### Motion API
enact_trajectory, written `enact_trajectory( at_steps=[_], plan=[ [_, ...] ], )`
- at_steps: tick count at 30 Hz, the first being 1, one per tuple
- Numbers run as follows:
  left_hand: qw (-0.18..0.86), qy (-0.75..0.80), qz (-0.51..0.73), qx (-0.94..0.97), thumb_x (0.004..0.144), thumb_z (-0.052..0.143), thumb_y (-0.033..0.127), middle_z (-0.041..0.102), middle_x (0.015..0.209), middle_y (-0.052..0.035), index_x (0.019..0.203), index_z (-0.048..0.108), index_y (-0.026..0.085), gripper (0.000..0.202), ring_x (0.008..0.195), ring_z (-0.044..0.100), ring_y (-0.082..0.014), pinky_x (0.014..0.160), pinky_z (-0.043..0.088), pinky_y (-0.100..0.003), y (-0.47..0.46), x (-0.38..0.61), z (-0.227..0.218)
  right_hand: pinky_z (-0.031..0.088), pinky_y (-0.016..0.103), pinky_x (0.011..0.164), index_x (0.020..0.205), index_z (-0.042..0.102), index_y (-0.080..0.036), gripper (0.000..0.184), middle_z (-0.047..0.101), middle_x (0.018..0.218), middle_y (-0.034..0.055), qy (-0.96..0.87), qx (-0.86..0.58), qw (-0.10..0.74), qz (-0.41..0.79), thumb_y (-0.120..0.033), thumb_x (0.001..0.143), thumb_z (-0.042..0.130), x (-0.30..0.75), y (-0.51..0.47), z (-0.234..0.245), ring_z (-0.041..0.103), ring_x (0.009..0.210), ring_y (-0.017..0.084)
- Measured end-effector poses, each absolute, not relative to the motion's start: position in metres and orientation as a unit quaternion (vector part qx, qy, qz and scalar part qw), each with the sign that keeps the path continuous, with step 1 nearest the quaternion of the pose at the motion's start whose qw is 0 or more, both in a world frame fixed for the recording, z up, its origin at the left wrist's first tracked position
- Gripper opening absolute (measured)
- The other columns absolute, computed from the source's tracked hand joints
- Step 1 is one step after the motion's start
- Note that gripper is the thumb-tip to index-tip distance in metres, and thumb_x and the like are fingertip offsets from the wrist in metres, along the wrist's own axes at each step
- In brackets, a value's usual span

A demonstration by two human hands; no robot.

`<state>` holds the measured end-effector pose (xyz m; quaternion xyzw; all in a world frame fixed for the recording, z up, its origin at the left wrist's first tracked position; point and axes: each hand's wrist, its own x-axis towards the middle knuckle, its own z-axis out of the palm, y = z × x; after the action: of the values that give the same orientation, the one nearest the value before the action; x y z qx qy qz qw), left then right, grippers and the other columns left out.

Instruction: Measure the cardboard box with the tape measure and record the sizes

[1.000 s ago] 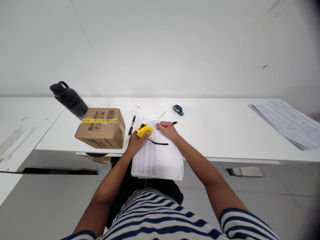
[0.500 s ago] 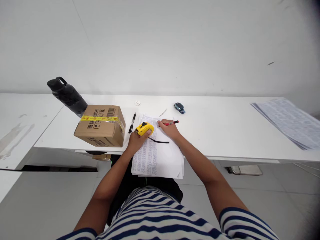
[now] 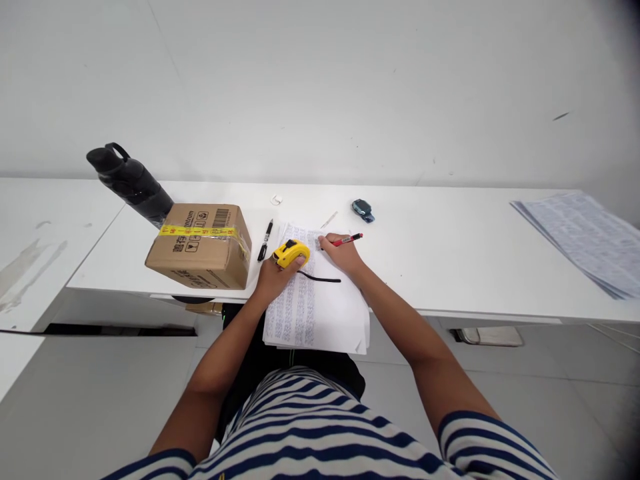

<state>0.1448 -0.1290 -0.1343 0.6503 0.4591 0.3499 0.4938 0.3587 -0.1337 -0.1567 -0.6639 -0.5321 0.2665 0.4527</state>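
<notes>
My left hand (image 3: 274, 277) is closed around a yellow tape measure (image 3: 294, 253), resting on the left part of a stack of paper (image 3: 340, 313). A black wrist strap (image 3: 320, 279) trails from the tape measure across the top sheet. Columns of handwriting cover the sheet's left half; its right half is blank. At the upper right of the sheet, my right hand (image 3: 345, 255) grips a red pen (image 3: 349, 239), with the hand resting on the paper. The pen's tip is hidden by my fingers. The stack's near end overhangs the table edge.
A cardboard box (image 3: 200, 247) with yellow tape stands at left, a black bottle (image 3: 133, 183) behind it. Beside the paper lies a black pen (image 3: 266, 240). A dark blue object (image 3: 363, 210), a small white piece (image 3: 277, 199) and written sheets (image 3: 585, 233) are on the white table (image 3: 440, 253).
The camera view has shifted slightly. Both hands keep their holds on the tape measure and the red pen, with hardly any movement over the paper.
</notes>
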Motion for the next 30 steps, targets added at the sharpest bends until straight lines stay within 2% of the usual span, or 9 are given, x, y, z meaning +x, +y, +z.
enact_trajectory(
  at_steps=[9,22,27,30],
  plan=[
    [0.499,0.464,0.354,0.640,0.074,0.072,0.059,0.076,0.092,-0.0066,0.107,0.073,0.016,0.054,0.095,0.070,-0.0253,0.077,0.056,-0.030,-0.1296,0.1458,-0.1338,0.034,0.030,0.056,0.056,0.049,-0.022,0.045,0.044,0.051,-0.0017,-0.529,-0.668,0.450,0.267,-0.059,0.081,0.054,0.3598,-0.1353,-0.1560,0.043,0.058,0.015],
    [0.494,0.467,0.348,0.645,0.075,0.072,0.058,0.076,0.094,-0.0061,0.106,0.074,0.017,0.052,0.098,0.070,-0.0259,0.079,0.056,-0.031,-0.1293,0.1458,-0.1337,0.035,0.030,0.057,0.054,0.046,-0.022,0.042,0.042,0.051,-0.0026,-0.526,-0.674,0.452,0.255,-0.050,0.084,0.055,0.3628,-0.1358,-0.1587,0.042,0.057,0.014],
    [0.498,0.463,0.347,0.646,0.076,0.071,0.058,0.076,0.094,-0.0059,0.106,0.074,0.017,0.050,0.097,0.070,-0.0260,0.078,0.056,-0.031,-0.1284,0.1461,-0.1337,0.035,0.030,0.057,0.054,0.048,-0.022,0.041,0.042,0.050,-0.0025,-0.524,-0.685,0.446,0.237,-0.048,0.085,0.053,0.3629,-0.1347,-0.1608,0.043,0.056,0.015],
    [0.491,0.468,0.347,0.648,0.076,0.072,0.057,0.077,0.097,-0.0067,0.106,0.074,0.018,0.050,0.099,0.071,-0.0264,0.081,0.056,-0.032,-0.1282,0.1451,-0.1353,0.039,0.031,0.060,0.057,0.053,-0.022,0.039,0.047,0.053,-0.0006,-0.531,-0.689,0.442,0.220,-0.048,0.087,0.052,0.3619,-0.1368,-0.1599,0.048,0.059,0.017]
  ],
)
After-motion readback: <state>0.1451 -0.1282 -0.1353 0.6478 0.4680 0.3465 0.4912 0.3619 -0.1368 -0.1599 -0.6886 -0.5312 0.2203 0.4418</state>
